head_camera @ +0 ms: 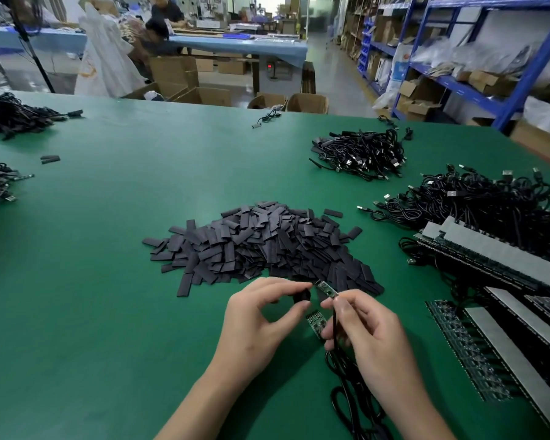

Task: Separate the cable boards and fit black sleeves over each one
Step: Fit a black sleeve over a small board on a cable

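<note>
Board [327, 289], small and green, sticks out from the right hand [362, 338], pinched between thumb and forefinger at its near end, its free end tilted up and left toward the sleeve [302, 296]. The left hand [261, 319] pinches that black sleeve between thumb and fingertips, with the other fingers curled over it. The sleeve sits just beside the board's free end, and the two are close but not joined. Both are held above the green table [108, 249], in front of the near edge of the sleeve pile [261, 246].

A black cable [334, 325] runs down from the board through the right hand's curled fingers and loops on the table beside the right wrist. A second board [315, 323] shows just below, between the two hands and against the right fingers. I cannot tell whether it is held or lying on the table.

To the right lie board panels [489, 255] with pale strips along them, and behind those a cable heap [489, 198]. A smaller cable heap [359, 154] lies farther back, well apart from the sleeve pile. More black bundles [10, 112] lie at the far left edge, with two loose sleeves [50, 159] near them. Blue shelves [458, 58] stand beyond the table on the right.
</note>
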{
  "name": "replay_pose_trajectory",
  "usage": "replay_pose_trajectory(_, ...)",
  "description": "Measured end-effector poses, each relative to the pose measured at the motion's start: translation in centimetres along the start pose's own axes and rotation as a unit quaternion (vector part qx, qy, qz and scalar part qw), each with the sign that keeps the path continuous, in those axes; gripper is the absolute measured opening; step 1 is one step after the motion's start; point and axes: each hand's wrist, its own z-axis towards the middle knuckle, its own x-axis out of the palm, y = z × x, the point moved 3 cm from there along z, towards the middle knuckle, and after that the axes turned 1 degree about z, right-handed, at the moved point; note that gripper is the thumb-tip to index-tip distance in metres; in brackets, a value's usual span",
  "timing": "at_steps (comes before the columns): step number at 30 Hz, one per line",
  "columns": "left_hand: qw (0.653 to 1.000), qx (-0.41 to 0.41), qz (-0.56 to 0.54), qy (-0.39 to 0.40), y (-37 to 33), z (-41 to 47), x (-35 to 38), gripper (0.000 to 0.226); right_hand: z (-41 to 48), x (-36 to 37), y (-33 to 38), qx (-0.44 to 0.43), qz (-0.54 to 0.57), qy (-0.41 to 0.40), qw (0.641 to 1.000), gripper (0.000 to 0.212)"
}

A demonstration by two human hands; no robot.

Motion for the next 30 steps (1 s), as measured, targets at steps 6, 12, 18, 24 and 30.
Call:
replay_pose_trajectory(6,0.998,0.039,0.04,-0.015,-0.29,0.09,-0.28,0.025,-0.15,-0.4,0.48,-0.028,-0.074,-0.024,0.997,0.042)
replay_pose_trajectory(12,0.998,0.049,0.042,0.0,-0.44,0.1,-0.1,0.024,-0.2,-0.07,0.51,-0.019,-0.088,0.009,0.996,0.038)
replay_pose_trajectory(18,0.996,0.069,0.058,0.021,-0.37,0.07,-0.43,0.024,-0.27,-0.2,0.51,-0.017,-0.124,0.019,0.992,0.03)
replay_pose_trajectory(24,0.986,0.099,0.127,0.048,-0.34,0.2,-0.81,0.026,-0.38,-0.07,0.73,-0.017,-0.154,0.042,0.987,0.031)
replay_pose_trajectory(30,0.983,0.107,0.132,0.074,0.11,0.31,-0.69,0.028,-0.31,-0.14,0.72,-0.014,-0.168,0.055,0.984,0.033)
